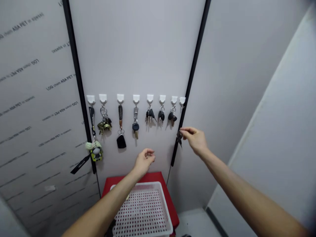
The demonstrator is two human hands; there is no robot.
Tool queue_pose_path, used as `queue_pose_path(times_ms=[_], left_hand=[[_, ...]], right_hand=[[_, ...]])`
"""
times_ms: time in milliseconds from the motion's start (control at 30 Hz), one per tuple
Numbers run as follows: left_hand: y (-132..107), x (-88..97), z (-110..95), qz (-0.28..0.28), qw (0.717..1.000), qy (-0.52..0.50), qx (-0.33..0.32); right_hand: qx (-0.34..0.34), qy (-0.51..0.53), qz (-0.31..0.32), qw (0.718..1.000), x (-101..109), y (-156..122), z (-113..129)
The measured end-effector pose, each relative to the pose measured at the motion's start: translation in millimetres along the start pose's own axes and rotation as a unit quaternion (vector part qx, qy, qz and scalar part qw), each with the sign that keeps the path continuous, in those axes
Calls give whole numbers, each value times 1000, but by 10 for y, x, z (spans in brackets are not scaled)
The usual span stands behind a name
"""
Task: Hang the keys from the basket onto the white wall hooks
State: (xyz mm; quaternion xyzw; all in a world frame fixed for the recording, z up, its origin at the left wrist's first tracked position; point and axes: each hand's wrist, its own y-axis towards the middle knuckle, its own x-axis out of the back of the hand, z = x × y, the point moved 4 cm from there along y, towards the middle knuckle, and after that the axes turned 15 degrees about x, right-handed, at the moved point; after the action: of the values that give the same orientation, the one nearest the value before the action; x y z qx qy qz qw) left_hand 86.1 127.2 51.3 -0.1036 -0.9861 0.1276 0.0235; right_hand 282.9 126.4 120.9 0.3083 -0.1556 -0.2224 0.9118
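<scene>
My right hand (196, 140) pinches a small bunch of dark keys (179, 139) between thumb and fingertips, below the rightmost white hook (182, 100) and in front of the black strip. My left hand (144, 162) hovers above the basket, fingers loosely curled and apart, holding nothing that I can see. Several white hooks line the wall. From them hang black-headed keys (172, 116), a brass key bunch (105, 125), a black fob (121, 141) on a braided strap, a single-clip key set (135, 126), and a figure charm (96, 153) on a black strap.
Below the hooks stands a red box or stool (170, 204) bearing a white perforated plastic basket (165, 205). Black vertical strips (197, 49) edge the wall panel. A printed wall (29, 108) is on the left, a plain grey wall (227, 82) on the right.
</scene>
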Motion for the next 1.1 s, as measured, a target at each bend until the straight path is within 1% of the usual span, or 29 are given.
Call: queue_pose_path(times_ms=[100, 200, 300, 433, 500, 567, 633, 667, 700, 733, 767, 800, 833, 867, 900, 933, 1000, 1067, 1100], left_hand=[[-5, 6, -171, -1, 1000, 8, -15], [-22, 7, -251, -2, 999, 11, -30], [-39, 10, -231, -4, 1000, 13, -24], [-59, 54, -145, -5, 1000, 11, -6], [-61, 112, -80, -6, 1000, 7, 1], [-52, 204, 21, -12, 1000, -2, 6], [-36, 324, 149, -26, 1000, -9, 4], [-29, 389, 210, -34, 999, -10, 0], [-27, 454, 260, -43, 999, -9, -4], [-35, 516, 289, -51, 999, -7, -9], [-54, 572, 286, -58, 998, -6, -14], [-90, 619, 244, -62, 998, -7, -25], [-144, 655, 159, -64, 997, -10, -41], [-218, 681, 30, -62, 996, -14, -67], [-311, 692, -133, -54, 994, -20, -98], [-421, 698, -320, -49, 989, -24, -137], [-655, 685, -696, -30, 978, -26, -206], [-851, 680, -984, -30, 969, -28, -242], [-921, 679, -1080, -32, 968, -28, -249]], right_hand=[[32, 27, -53, 998, 133, 387, 159], [43, 52, -75, 995, 145, 659, 250], [24, 55, -90, 994, 96, 803, 257], [-17, 33, -101, 994, 51, 854, 163], [-21, 28, -100, 994, 51, 816, 89], [-18, 16, -112, 993, 56, 695, -5], [-16, -8, -114, 993, 16, 464, -110], [-19, -21, -97, 995, -42, 311, -159], [-25, -25, -55, 998, -137, 142, -196], [-36, -20, 8, 999, -265, -38, -217], [-53, -3, 96, 994, -423, -224, -210], [-59, 27, 187, 980, -587, -403, -155], [-57, 56, 258, 963, -731, -558, -55], [-43, 87, 307, 947, -847, -671, 92], [-17, 119, 327, 937, -930, -733, 274], [16, 150, 320, 935, -981, -747, 473], [81, 213, 263, 937, -1012, -684, 863], [127, 262, 204, 935, -1014, -592, 1151], [139, 276, 184, 933, -1022, -557, 1241]])
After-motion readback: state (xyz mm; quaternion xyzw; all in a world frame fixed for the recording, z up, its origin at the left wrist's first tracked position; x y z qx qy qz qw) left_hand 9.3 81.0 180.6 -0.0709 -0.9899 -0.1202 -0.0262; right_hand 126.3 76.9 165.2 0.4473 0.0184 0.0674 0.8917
